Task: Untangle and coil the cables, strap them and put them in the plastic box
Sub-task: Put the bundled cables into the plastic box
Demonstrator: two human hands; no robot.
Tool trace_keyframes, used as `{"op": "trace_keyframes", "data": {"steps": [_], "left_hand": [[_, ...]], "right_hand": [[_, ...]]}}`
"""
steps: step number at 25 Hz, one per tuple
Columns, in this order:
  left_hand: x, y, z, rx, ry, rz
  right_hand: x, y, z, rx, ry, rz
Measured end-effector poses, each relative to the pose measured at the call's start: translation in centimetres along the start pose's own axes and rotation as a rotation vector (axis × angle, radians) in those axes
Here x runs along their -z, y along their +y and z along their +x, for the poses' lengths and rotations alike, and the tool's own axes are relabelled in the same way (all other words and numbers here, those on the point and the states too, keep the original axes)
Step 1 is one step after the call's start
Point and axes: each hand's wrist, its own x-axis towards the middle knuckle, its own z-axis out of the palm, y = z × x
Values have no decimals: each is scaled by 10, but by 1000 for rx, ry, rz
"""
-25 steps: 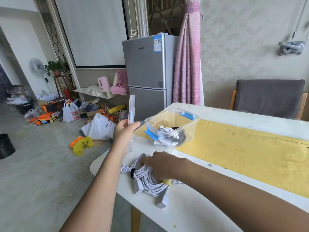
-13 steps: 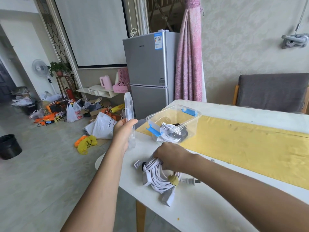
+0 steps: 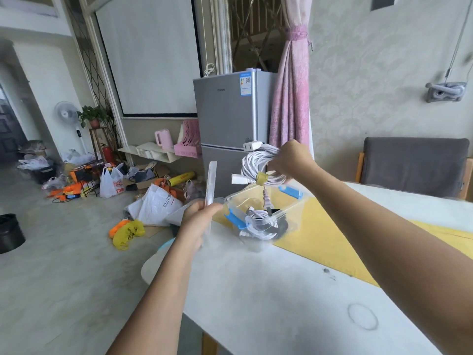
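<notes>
My cable coil (image 3: 258, 160) is white, its strap (image 3: 261, 178) yellow; the box (image 3: 294, 211) and lid (image 3: 211, 185) are clear, the latches (image 3: 291, 192) blue; the mat (image 3: 322, 234) is plain yellow, the table (image 3: 256, 290) white.

The right hand (image 3: 289, 160) grips a coiled white cable (image 3: 258, 162) above the clear plastic box (image 3: 294, 213) on the tabletop (image 3: 268, 290); the left hand (image 3: 199, 216) holds the box's lid (image 3: 211, 185) upright.

Right hand (image 3: 290, 160) fingertips hidden by white cable coil (image 3: 258, 162). Cables (image 3: 258, 222) inside plastic box (image 3: 294, 213) blurred through wall. Fridge (image 3: 220, 111) label text too small. Chair (image 3: 414, 165) cut by right edge.
</notes>
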Motion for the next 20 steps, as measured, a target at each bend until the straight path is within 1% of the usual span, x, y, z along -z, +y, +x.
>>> {"op": "trace_keyframes", "data": {"steps": [2,3,5,9,11,13,16,17,18,20], "left_hand": [[-4,-1,-2,-2,-27,29],[-5,-1,-4,-9,-36,39],[-7,-2,-6,-15,-51,57],[-2,-9,-2,-14,-77,89],[0,-11,1,-12,-73,71],[0,-13,3,-13,-89,62],[-2,-13,3,-21,-117,71],[-2,-12,2,-22,-119,69],[-2,-12,2,-25,-122,71],[-2,-13,2,-30,-128,81]], "right_hand": [[-19,10,12,-126,-70,169],[-28,16,14,-156,-64,208],[-45,30,10,-162,-20,165],[-62,43,1,-114,-21,-215],[-61,39,5,-78,-57,-361],[-61,33,13,-54,-171,-519],[-66,29,26,-121,-494,-769],[-69,31,29,-121,-559,-825],[-71,33,31,-99,-588,-855],[-72,39,32,-60,-564,-855]]}}
